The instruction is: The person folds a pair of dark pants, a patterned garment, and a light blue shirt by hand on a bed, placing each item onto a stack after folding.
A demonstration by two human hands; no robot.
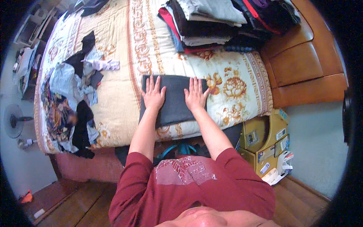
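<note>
A dark grey folded garment [174, 99] lies flat near the front edge of a bed with a floral bedspread [116, 113]. My left hand [153, 93] presses flat on the garment's left part, fingers apart, pointing away from me. My right hand [196, 95] rests the same way on its right part, the thumb towards the middle and the outer finger reaching the garment's right edge. Neither hand grips anything. Beyond, at the back right, stands a stack of folded clothes [207, 25] in black, grey, white and red.
Loose, crumpled clothes [66, 85] lie along the bed's left side. More dark clothes [95, 7] are at the far left. A brown wooden headboard [297, 65] borders the bed's right end. Cardboard boxes [263, 153] stand below it. A fan [14, 120] is at far left.
</note>
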